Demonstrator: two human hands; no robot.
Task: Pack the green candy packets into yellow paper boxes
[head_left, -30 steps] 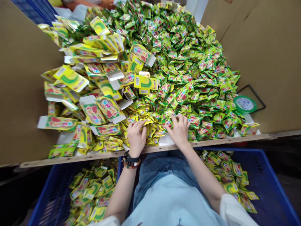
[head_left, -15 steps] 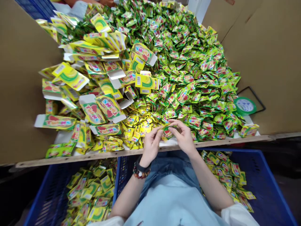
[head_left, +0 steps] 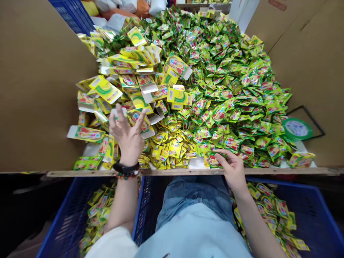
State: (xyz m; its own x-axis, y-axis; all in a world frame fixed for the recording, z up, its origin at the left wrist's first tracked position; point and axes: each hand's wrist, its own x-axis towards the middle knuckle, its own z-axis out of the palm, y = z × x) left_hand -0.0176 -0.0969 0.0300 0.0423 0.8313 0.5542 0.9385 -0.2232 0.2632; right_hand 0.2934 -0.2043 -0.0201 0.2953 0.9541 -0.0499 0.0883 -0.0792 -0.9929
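My left hand is over the heap of small cartons, its fingers spread and nothing gripped. Just beyond its thumb lies a yellow-green carton with a white end flap; the fingers hide part of another beside it. Near the table's front edge, my right hand pinches a green candy packet between thumb and fingers. Something yellow shows at that packet's left side, and I cannot tell if it is a second packet. Yellow packets lie between the hands, and a large pile of green packets rises behind.
Cardboard walls flank the table. A green tape roll lies at the right beside a black frame. Below the wooden table edge stand blue crates with filled cartons. Another person's hand shows at the back.
My hands met over a packet half a second ago and are now apart. The left has swung left to the cartons and spread; the right keeps the packet near the edge. The view has shifted.
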